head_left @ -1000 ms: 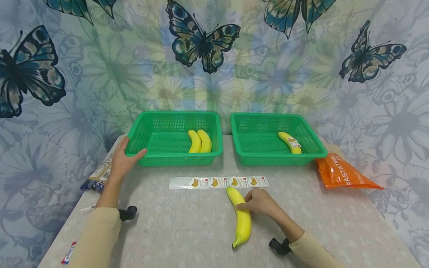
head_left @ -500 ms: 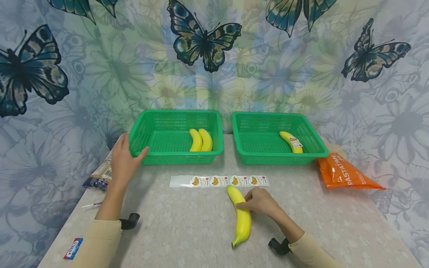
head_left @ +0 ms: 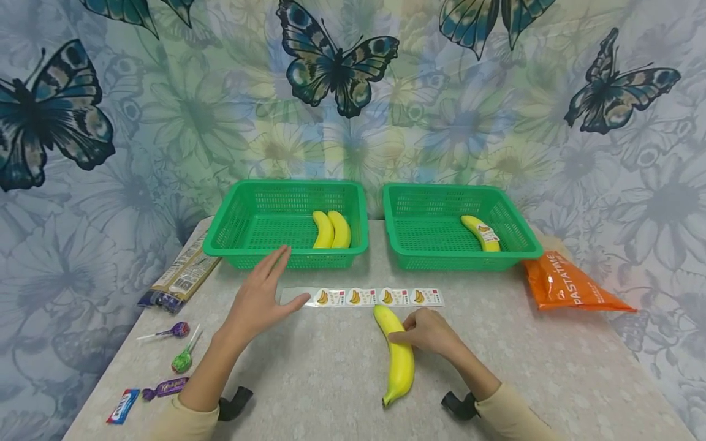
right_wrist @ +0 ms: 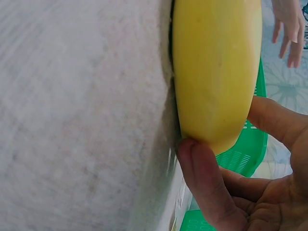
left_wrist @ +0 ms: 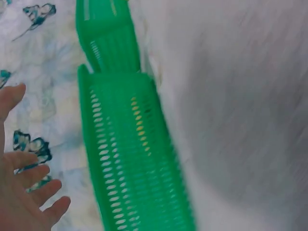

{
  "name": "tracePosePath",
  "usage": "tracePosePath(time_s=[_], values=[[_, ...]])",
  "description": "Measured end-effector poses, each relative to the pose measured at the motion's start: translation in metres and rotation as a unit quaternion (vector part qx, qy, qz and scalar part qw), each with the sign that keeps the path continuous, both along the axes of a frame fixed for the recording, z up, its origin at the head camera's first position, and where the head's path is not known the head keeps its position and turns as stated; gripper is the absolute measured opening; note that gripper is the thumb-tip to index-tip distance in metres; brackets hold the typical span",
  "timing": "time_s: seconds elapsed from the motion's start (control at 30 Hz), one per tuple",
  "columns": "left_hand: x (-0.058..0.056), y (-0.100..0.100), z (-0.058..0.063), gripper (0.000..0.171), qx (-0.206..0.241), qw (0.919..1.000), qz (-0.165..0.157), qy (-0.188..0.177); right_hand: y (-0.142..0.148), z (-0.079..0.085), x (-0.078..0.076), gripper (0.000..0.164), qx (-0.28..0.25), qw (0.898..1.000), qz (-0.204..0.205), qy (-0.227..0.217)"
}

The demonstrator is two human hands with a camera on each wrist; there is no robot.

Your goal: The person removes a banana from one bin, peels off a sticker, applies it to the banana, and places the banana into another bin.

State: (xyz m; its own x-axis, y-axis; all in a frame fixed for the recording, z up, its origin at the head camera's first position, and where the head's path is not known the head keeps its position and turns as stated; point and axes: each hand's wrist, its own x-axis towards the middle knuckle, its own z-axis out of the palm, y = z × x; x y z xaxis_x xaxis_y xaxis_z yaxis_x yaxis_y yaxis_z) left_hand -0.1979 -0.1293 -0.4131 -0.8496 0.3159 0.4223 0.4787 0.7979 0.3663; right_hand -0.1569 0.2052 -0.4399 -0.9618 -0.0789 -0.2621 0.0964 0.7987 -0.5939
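A yellow banana point(head_left: 401, 373) lies on the table in front of the sticker strip, its upper end close to the strip. My right hand point(head_left: 432, 334) grips it from the right, thumb on top and fingers at its side; the right wrist view shows the banana point(right_wrist: 216, 67) large between them. My left hand point(head_left: 261, 306) is in the air with straight, spread fingers, overlapping the left end of the sticker strip point(head_left: 361, 297). Banana labels are printed on that strip. Nothing is in the left hand point(left_wrist: 26, 187) in its wrist view.
Two bananas point(head_left: 333, 229) lie in the left green basket point(head_left: 259, 252); one labelled banana point(head_left: 481, 234) is in the right basket point(head_left: 408, 260). An orange bag point(head_left: 568, 285) sits far right. Left are a pasta packet point(head_left: 182, 275), lollipops point(head_left: 181, 361) and wrapped sweets point(head_left: 122, 406).
My left hand has let go of the left basket's side and moved right and toward me, uncovering the lollipops and a purple sweet. The right hand stays on the banana.
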Motion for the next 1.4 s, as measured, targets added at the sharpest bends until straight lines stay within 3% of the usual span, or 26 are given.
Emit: tracePosePath(time_s=[0.23, 0.47, 0.73, 0.87, 1.13, 1.4], values=[[0.004, 0.017, -0.025, 0.096, 0.019, 0.9939, -0.041, -0.101, -0.001, -0.001, 0.0, 0.03, 0.004, 1.0, -0.002, -0.002], [-0.007, 0.021, -0.043, 0.093, -0.003, 0.9931, -0.056, -0.103, -0.001, -0.001, -0.001, 0.029, 0.004, 1.0, -0.003, -0.001], [-0.015, 0.014, -0.071, 0.089, -0.066, 0.9903, -0.077, -0.094, -0.003, 0.0, 0.001, 0.028, 0.001, 1.0, -0.006, -0.011], [-0.015, 0.012, -0.075, 0.089, -0.086, 0.9878, -0.084, -0.099, -0.004, 0.0, 0.0, 0.028, 0.001, 1.0, -0.009, -0.011], [-0.015, 0.01, -0.081, 0.09, -0.124, 0.9748, -0.098, -0.158, -0.005, 0.0, 0.001, 0.032, 0.003, 1.0, -0.012, -0.012], [-0.016, 0.01, -0.081, 0.093, -0.11, 0.9723, -0.097, -0.182, -0.005, -0.001, -0.001, 0.035, 0.015, 1.0, -0.018, -0.012]])
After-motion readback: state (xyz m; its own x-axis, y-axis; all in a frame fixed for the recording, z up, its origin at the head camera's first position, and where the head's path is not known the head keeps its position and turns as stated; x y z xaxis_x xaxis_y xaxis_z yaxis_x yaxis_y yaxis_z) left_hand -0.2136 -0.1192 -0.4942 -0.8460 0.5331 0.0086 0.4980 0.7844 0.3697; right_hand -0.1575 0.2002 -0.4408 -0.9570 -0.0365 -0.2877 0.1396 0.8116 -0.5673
